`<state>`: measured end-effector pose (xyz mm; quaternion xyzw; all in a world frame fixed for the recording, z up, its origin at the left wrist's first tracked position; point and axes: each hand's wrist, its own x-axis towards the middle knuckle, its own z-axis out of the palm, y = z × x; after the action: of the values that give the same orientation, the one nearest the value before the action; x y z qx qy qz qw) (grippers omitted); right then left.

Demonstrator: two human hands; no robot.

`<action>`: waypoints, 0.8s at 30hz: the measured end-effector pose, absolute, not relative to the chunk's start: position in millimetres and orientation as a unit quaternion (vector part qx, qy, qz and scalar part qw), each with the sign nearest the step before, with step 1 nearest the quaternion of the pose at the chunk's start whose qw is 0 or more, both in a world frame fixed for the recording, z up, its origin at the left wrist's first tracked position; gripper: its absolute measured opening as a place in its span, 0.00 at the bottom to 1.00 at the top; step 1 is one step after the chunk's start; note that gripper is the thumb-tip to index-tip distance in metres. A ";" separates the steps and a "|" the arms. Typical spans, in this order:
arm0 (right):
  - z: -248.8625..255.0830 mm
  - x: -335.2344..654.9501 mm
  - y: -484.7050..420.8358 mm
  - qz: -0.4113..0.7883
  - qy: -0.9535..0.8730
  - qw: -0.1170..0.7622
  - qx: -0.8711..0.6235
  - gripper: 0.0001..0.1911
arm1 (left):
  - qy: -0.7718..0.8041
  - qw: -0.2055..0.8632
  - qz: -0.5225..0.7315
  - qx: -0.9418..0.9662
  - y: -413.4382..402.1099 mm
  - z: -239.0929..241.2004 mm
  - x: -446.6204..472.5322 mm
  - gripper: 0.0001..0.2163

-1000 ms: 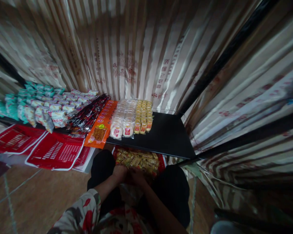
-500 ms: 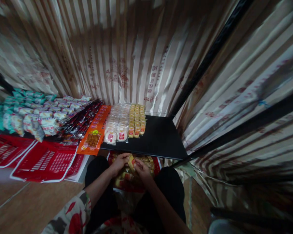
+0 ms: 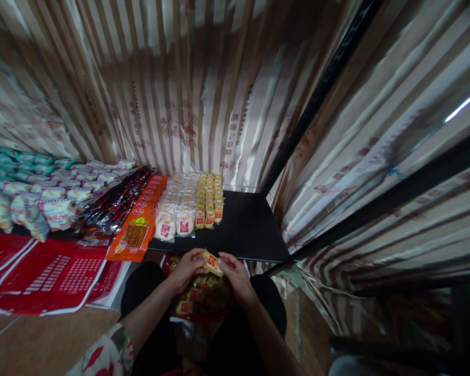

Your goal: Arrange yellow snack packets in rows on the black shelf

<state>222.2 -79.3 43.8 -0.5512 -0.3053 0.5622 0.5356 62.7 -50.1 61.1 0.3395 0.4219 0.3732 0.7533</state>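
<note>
Between my two hands is one small yellow snack packet point(image 3: 212, 263) with a red and white label. My left hand point(image 3: 188, 269) pinches its left end, and my right hand point(image 3: 235, 274) grips the right end. Below them, between my knees, an open red bag point(image 3: 215, 316) holds many more yellow packets point(image 3: 185, 307). Just beyond my hands, rows of the same yellow packets point(image 3: 209, 201) stand on a black shelf point(image 3: 248, 224), beside rows of white round wrapped snacks point(image 3: 175, 209).
Left along the shelf lie an orange snack bag point(image 3: 135, 230), dark red packets point(image 3: 115, 201), and white and green packets point(image 3: 58, 193). Red printed bags point(image 3: 58, 274) hang below it. Black posts point(image 3: 317, 99) and a striped curtain point(image 3: 188, 104) border the shelf.
The packet has turned from nearly upright to lying more sideways, its label facing up. The view has shifted a little to the right, so the shelf appears further left.
</note>
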 end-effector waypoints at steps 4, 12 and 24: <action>48.4 227.8 -69.2 0.545 -0.266 0.578 -0.546 0.25 | 0.419 0.751 0.422 0.286 -51.8 65.2 75.5 0.18; 51.9 220.4 -64.2 0.548 -0.237 0.605 -0.527 0.28 | 0.397 0.720 0.511 0.252 -41.7 60.1 103.5 0.20; 61.3 240.4 -10.3 0.410 -0.347 0.624 -0.568 0.24 | 0.539 0.468 0.436 0.548 -11.5 53.5 127.0 0.10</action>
<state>240.4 -10.3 61.3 -0.5678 -0.3466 0.4096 0.6242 127.0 -11.5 53.5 0.5477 0.5393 0.4362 0.4678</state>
